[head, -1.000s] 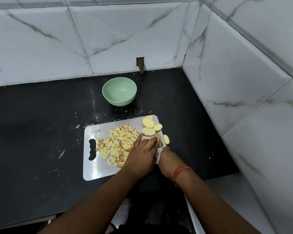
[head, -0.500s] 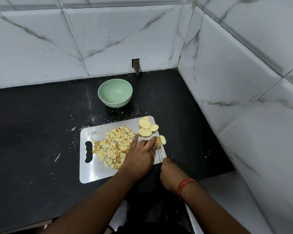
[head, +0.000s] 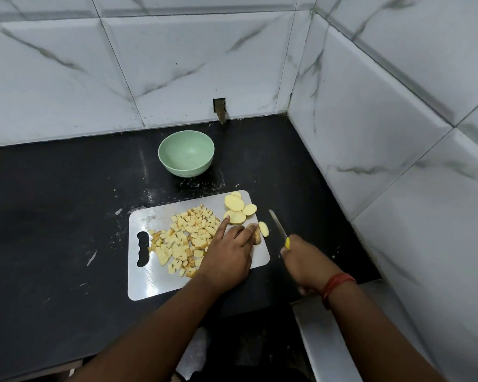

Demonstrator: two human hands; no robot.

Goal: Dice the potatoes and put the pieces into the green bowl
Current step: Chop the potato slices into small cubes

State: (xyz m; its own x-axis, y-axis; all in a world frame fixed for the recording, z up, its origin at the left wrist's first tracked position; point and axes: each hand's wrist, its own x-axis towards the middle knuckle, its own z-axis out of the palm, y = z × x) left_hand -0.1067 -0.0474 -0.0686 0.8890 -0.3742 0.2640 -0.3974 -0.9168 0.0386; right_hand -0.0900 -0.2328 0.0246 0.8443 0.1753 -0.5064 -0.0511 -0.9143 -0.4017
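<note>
A pile of diced potato pieces (head: 186, 238) lies in the middle of a steel cutting board (head: 152, 282). Several round potato slices (head: 234, 203) sit at the board's far right corner, and one slice (head: 263, 229) lies at its right edge. My left hand (head: 228, 255) holds down a remaining potato chunk (head: 256, 236) near that edge, index finger stretched toward the slices. My right hand (head: 305, 257) grips a yellow-handled knife (head: 278, 224) lifted to the right of the board, blade pointing away. The green bowl (head: 186, 153) stands empty behind the board.
The board lies on a black counter (head: 53, 216) in a corner of white marble-tiled walls (head: 370, 133). The counter's front edge runs just below the board, and a steel surface (head: 320, 340) sits lower at the right.
My right hand has pulled the knife off the potato and out to the right of the board, so the blade now shows. My left hand stays on the chunk.
</note>
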